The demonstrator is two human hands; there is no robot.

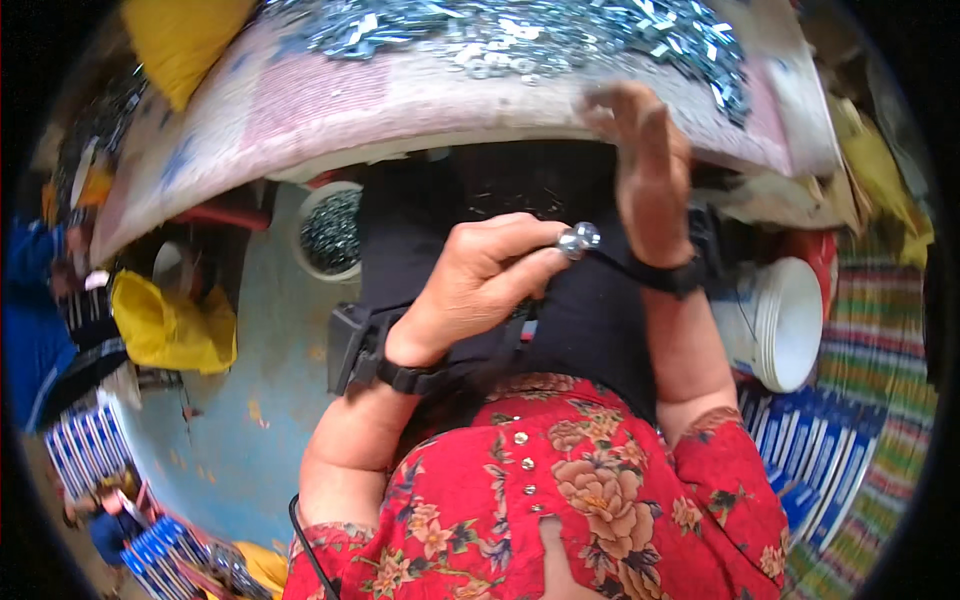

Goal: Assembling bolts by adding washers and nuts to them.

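My left hand (490,270) is closed in a pinch above my dark-clad lap. Between its thumb and fingers is a small shiny metal fastener (580,239) with rounded, silvery ends; its exact kind is hard to make out. To its right, my right hand (650,165) is raised with the fingers stretched out and apart, somewhat blurred. Nothing shows in its grasp. Its fingertips come near the front edge of the cloth-covered table (320,100). On that table lie loose flat washers (500,60) and a heap of long shiny metal pieces (690,45).
A white bucket (304,240) full of small metal parts stands below the table at left. Another white bucket (790,325) lies tipped at right, near blue-and-white boxes (815,455). A yellow sack (175,325) and a person in blue (40,310) are at far left.
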